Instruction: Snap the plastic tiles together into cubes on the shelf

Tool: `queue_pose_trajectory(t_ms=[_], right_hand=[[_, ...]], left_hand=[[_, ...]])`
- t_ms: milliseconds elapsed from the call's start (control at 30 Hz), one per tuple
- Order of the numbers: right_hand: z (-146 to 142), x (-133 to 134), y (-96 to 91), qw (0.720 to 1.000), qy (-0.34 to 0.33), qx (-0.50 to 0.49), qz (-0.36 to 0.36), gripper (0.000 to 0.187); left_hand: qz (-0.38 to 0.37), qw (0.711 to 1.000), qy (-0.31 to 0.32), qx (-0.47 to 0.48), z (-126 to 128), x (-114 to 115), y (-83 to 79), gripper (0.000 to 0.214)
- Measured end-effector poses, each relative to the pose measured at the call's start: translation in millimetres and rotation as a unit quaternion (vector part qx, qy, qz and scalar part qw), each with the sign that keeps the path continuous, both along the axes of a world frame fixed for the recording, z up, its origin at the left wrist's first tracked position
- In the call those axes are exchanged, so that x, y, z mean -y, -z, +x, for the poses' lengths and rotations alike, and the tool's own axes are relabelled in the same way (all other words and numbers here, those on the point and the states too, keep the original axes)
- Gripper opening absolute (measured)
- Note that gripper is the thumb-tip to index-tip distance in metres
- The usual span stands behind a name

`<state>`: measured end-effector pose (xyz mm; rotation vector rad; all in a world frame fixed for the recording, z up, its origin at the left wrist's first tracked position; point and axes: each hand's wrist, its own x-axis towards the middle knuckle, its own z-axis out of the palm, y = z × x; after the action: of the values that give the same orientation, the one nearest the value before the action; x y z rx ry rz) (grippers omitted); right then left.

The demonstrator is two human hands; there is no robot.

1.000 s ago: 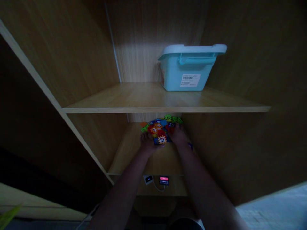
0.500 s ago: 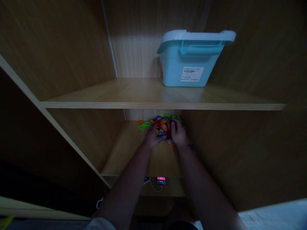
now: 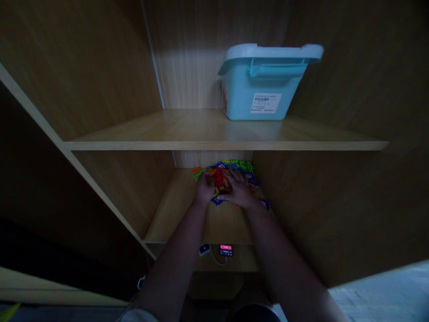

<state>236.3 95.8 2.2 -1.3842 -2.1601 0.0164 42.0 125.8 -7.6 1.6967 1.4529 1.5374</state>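
Note:
A heap of small colourful plastic pieces, notched at the edges in red, orange, green, blue and yellow, lies at the back of the lower shelf. At the heap's left edge is my left hand, its fingers curled in; what they hold, if anything, is hidden. My right hand rests over the right front of the heap, its fingers spread and its thumb pointing left. Several pieces show between the two hands. Blue and green pieces lie behind and to the right of my right hand.
On the upper shelf stands a light-blue lidded bin with a white label. Wooden cabinet walls close in on both sides. Beneath the lower shelf lie a lit phone and a small white device with a cable.
My right hand has gone from gripping a clump of pieces to spreading over the heap. My left hand has shifted slightly left and curled. The clump between them now lies lower and more spread out.

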Motion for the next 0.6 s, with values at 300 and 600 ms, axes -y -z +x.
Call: queue_pose_trajectory(t_ms=[300,600], right_hand=[[-32,10,-2.8,0.995,-0.036,0.076,0.048,0.053],[-22,4,-8.7,0.996,0.004,0.058,0.074,0.027]], left_hand=[[-0.092,0.991,-0.092,-0.026,-12,1,-7.6,0.020],[-0.115,0.993,0.019,0.001,-1,0,-6.9,0.010]])
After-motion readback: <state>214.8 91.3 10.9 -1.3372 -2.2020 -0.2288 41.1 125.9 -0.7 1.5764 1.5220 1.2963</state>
